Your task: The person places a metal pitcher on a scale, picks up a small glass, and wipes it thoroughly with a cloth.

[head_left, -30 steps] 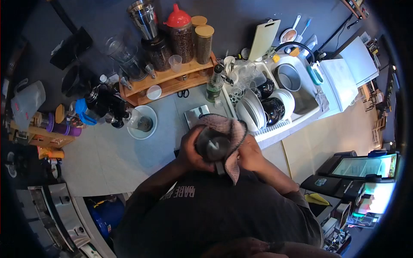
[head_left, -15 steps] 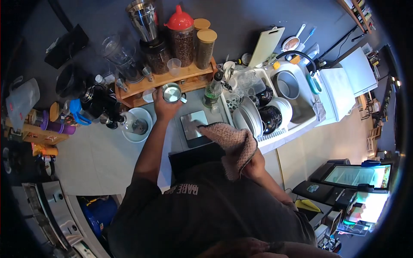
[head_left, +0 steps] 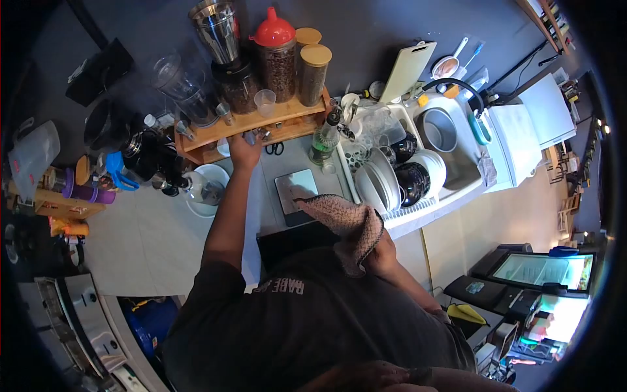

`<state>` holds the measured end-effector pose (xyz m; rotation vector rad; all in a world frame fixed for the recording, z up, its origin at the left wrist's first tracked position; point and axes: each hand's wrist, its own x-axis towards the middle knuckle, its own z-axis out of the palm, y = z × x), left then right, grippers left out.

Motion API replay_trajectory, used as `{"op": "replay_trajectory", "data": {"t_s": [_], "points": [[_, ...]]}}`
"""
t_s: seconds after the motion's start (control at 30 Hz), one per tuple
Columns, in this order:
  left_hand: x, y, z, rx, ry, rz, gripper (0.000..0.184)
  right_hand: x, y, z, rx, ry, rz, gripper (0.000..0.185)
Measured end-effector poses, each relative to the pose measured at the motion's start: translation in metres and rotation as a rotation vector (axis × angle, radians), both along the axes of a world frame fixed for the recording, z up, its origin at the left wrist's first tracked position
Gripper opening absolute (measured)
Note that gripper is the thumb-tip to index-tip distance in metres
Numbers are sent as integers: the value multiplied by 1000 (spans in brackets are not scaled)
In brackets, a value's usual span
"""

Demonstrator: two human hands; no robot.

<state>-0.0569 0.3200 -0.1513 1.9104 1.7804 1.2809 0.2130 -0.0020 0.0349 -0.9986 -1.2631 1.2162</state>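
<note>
My left hand (head_left: 244, 155) reaches to the opening under the wooden shelf (head_left: 251, 124). Its fingers are closed around a small metal cup (head_left: 251, 136), of which only a bit shows past them. Just right of that hand, black-handled scissors (head_left: 274, 149) lie on the counter. My right hand (head_left: 381, 256), held in front of my chest, grips a brownish-pink cloth (head_left: 349, 222) with a dark edge that hangs in folds. Between the two hands a flat scale with a shiny top (head_left: 296, 189) rests on the counter.
A dish rack (head_left: 410, 212) full of plates and bowls stands beside the sink (head_left: 460, 171). A green-labelled bottle (head_left: 322, 145) is near the rack. Jars and a red funnel (head_left: 274, 31) top the shelf. At left, a white basin (head_left: 223, 176) holds a clear container.
My left hand has carried the metal cup away from me, in under the shelf edge. The scissors behind it now show. The cloth stays in my right hand, shifted slightly.
</note>
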Motion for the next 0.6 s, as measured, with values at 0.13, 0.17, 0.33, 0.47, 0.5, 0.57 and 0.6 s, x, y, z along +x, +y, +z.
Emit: {"op": "replay_trajectory", "data": {"t_s": [0.13, 0.17, 0.33, 0.47, 0.5, 0.57, 0.6], "points": [[4, 5, -2, 31, 44, 126, 54, 2, -2, 2, 152, -313, -29, 47], [1, 15, -21, 53, -25, 137, 50, 3, -3, 1, 142, -296, -24, 49], [4, 15, -13, -75, -204, 150, 28, 1, -9, -16, -82, 268, 27, 54], [2, 25, -19, -33, -179, 91, 24, 1, -10, -14, -97, 262, 43, 56], [0, 25, -16, -49, -184, 77, 25, 0, -9, -15, -97, 289, 42, 55], [-4, 22, -13, -110, -109, 67, 27, -1, -10, -15, -182, 328, 10, 54], [-5, 20, -7, -138, -72, 61, 28, 0, -9, -15, -262, 338, -22, 53]]}}
